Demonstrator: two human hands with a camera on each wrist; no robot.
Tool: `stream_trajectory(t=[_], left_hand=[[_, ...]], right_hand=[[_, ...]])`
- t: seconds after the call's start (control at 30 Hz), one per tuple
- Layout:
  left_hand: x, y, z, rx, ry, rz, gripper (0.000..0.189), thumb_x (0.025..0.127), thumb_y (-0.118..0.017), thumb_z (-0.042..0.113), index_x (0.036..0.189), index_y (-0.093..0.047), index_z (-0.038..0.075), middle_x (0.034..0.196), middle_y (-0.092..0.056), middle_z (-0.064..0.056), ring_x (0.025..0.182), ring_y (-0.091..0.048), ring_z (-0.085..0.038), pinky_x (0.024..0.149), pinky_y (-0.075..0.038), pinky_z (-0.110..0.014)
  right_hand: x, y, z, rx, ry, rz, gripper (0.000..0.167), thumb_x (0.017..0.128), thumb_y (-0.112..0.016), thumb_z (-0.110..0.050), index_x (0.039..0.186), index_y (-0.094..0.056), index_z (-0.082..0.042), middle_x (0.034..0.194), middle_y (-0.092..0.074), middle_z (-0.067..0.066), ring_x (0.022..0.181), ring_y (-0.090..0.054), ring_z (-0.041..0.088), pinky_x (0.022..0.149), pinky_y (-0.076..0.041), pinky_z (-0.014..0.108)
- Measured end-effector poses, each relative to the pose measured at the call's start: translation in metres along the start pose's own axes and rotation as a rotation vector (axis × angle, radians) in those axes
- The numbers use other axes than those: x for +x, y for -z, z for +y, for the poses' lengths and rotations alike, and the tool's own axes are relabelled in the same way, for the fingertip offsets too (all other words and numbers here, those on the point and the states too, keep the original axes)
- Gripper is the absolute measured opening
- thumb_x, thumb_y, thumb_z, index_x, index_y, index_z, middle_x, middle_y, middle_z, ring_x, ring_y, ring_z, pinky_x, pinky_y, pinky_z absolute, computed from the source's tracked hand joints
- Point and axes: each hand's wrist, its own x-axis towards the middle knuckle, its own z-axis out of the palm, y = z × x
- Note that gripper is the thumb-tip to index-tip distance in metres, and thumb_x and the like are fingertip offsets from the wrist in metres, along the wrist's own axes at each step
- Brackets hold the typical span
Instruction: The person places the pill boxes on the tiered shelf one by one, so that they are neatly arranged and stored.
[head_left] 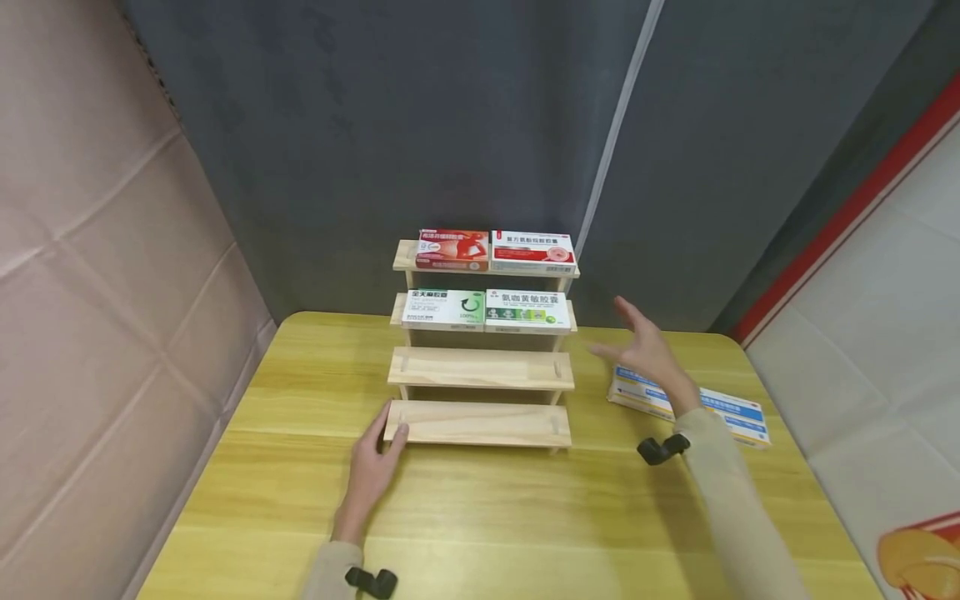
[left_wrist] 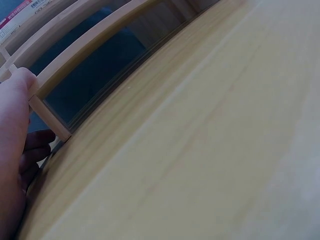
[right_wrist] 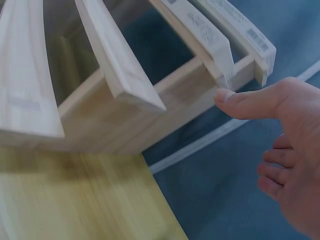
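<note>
A stepped wooden display rack [head_left: 480,423] stands on the table. My left hand [head_left: 371,462] grips the left end of its lowest step; the left wrist view shows the thumb on the step's edge and the other fingers curled beside the leg. To the rack's right, my right hand [head_left: 648,354] is raised with thumb and fingers spread, holding nothing. On the top step lie a red medicine box [head_left: 452,250] and a white-and-red one [head_left: 532,252]. The second step bears a green-and-white box [head_left: 442,308] and a white box with a green band [head_left: 527,310].
Blue-and-white medicine boxes [head_left: 731,412] lie on the table at the right, partly hidden under my right forearm. A dark curtain [head_left: 375,150] hangs behind the table [head_left: 465,525]. Pale panels [head_left: 862,333] stand at either side.
</note>
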Motion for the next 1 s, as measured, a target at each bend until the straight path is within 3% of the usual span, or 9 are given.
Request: stream_trajectory(t=[0.3,0.6,1.0], left_hand=[[-0.001,0.000,-0.004,-0.011,0.015,-0.016,0.064,0.103,-0.057,0.045,0.158,-0.037,0.020,0.161,-0.040,-0.007,0.149,-0.037,-0.035,0.125,-0.029,-0.053],[0.001,-0.001,-0.004,0.000,0.009,-0.014,0.063,0.103,-0.057,0.046,0.158,-0.038,0.021,0.160,-0.042,-0.009,0.148,-0.039,-0.037,0.124,-0.031,-0.054],[0.000,0.000,-0.002,-0.004,0.008,-0.004,0.063,0.103,-0.058,0.043,0.157,-0.038,0.018,0.159,-0.043,-0.011,0.147,-0.040,-0.037,0.124,-0.031,-0.053]], right_hand=[[-0.011,0.009,0.020,-0.007,-0.055,-0.048,0.103,0.091,-0.077,-0.028,0.162,-0.008,-0.002,0.167,-0.017,0.027,0.148,-0.022,0.054,0.120,-0.026,0.069],[-0.028,0.017,0.043,-0.091,-0.106,-0.062,0.105,0.090,-0.077,-0.035,0.162,-0.008,-0.003,0.164,-0.020,0.031,0.142,-0.028,0.060,0.113,-0.031,0.074],[-0.046,0.026,0.062,-0.049,-0.183,-0.099,0.111,0.089,-0.078,-0.035,0.163,-0.002,-0.003,0.166,-0.012,0.030,0.144,-0.021,0.061,0.112,-0.029,0.076]])
